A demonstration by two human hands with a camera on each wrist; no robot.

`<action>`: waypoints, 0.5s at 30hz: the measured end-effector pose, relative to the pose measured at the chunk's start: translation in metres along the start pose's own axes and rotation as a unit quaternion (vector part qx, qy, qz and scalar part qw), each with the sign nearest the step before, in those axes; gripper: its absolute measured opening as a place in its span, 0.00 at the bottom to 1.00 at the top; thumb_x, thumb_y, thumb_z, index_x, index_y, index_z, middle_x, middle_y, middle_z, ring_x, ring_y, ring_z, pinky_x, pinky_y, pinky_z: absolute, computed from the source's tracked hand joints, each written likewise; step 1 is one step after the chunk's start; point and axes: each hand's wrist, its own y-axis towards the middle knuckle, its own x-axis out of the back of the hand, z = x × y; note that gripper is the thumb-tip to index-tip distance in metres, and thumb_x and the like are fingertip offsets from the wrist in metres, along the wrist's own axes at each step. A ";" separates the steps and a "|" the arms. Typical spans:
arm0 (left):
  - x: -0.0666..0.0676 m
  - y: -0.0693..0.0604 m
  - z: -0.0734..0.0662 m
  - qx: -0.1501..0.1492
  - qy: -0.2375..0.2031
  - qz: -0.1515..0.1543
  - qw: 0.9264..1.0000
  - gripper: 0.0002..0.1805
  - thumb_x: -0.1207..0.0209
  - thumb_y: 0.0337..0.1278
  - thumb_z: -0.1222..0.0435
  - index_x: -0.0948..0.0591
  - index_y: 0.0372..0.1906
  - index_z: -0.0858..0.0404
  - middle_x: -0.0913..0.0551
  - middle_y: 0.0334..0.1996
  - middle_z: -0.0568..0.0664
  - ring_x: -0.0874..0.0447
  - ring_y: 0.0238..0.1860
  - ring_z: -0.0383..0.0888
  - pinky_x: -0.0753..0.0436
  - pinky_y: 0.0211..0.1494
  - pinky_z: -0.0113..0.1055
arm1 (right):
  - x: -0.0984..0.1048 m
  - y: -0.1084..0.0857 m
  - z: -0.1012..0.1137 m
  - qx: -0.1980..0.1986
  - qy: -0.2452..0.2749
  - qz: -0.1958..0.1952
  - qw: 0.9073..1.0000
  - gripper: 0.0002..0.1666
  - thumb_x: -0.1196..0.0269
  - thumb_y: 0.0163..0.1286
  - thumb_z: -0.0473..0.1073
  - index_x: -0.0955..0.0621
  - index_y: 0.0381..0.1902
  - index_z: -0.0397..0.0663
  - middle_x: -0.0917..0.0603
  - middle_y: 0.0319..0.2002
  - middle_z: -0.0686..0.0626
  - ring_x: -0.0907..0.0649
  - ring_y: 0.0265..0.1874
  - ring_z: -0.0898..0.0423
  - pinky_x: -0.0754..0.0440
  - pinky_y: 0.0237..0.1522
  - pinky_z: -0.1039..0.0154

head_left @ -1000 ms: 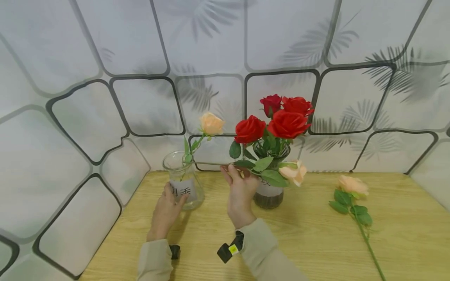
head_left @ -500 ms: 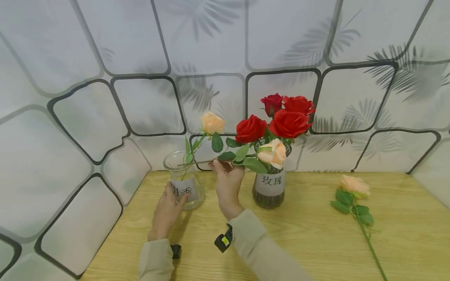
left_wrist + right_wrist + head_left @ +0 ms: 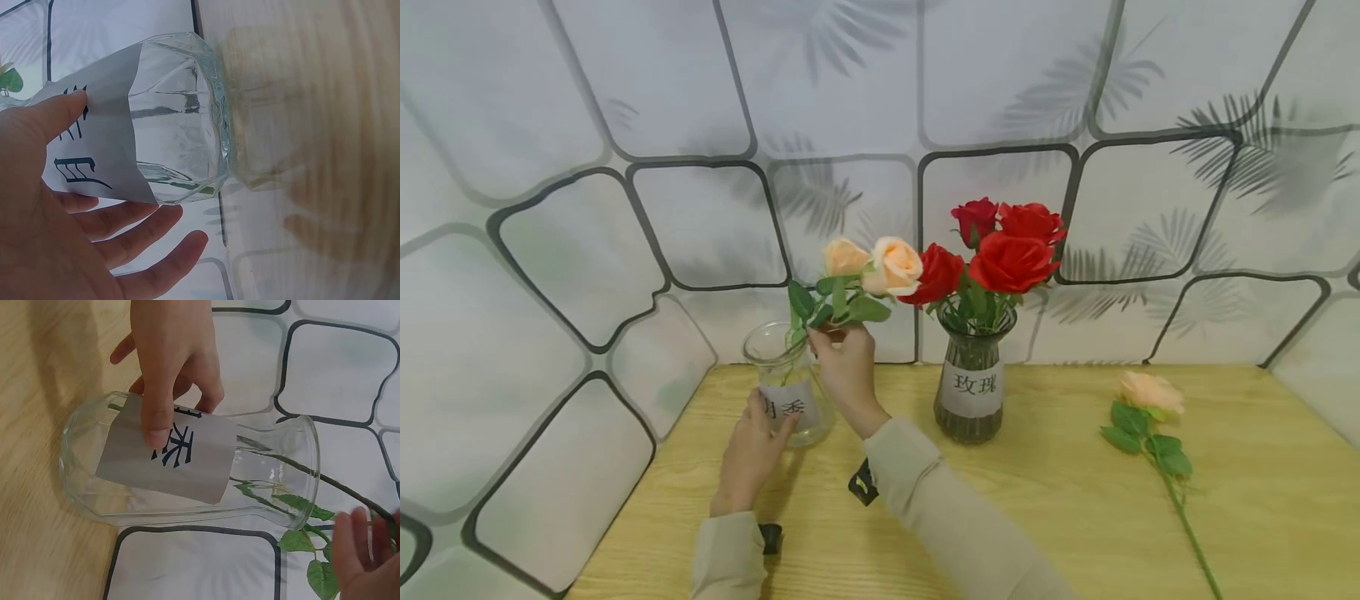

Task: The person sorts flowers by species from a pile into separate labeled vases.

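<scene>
My left hand (image 3: 751,458) steadies a clear glass vase (image 3: 169,119), its thumb on the white label and its fingers along the other side. One peach rose (image 3: 844,257) stands in that vase and leans right. At the vase's mouth my right hand (image 3: 848,371) pinches the stem of a second peach rose (image 3: 895,267). In the right wrist view this rose's dark stem (image 3: 353,492) passes through the mouth, its end inside the glass. Green leaves hang just above my right fingers.
A grey glass vase (image 3: 972,421) with several red roses (image 3: 1015,262) stands right of my right hand. Another peach rose (image 3: 1152,393) lies on the wooden table (image 3: 1060,500) at the right. A patterned wall covering (image 3: 850,83) rises behind the table.
My right hand has moved left and slightly up, bringing the peach rose from in front of the grey vase. Its stem has tipped into the clear vase. My left hand has stayed put.
</scene>
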 end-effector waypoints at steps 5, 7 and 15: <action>0.001 0.000 0.000 0.006 0.005 0.002 1.000 0.42 0.42 0.74 0.57 0.49 0.73 0.81 0.32 0.61 0.83 0.27 0.59 0.76 0.24 0.57 0.66 | 0.000 0.007 -0.004 -0.030 -0.120 0.058 0.991 0.06 0.36 0.67 0.30 0.15 0.40 0.32 0.12 0.34 0.40 0.12 0.30 0.45 0.15 0.29 0.65; 0.002 0.000 0.000 0.006 0.005 0.002 1.000 0.42 0.42 0.74 0.57 0.49 0.72 0.81 0.32 0.62 0.83 0.26 0.59 0.76 0.23 0.56 0.66 | 0.002 0.007 -0.005 -0.061 -0.130 0.076 0.987 0.08 0.37 0.69 0.32 0.14 0.41 0.31 0.12 0.33 0.38 0.12 0.30 0.44 0.16 0.28 0.65; 0.003 0.000 -0.001 0.009 0.008 0.008 1.000 0.43 0.42 0.75 0.57 0.50 0.73 0.81 0.35 0.64 0.83 0.28 0.61 0.75 0.23 0.56 0.66 | 0.016 0.001 -0.015 -0.132 -0.093 0.102 0.982 0.10 0.39 0.73 0.33 0.14 0.43 0.30 0.15 0.35 0.37 0.19 0.22 0.58 0.14 0.27 0.64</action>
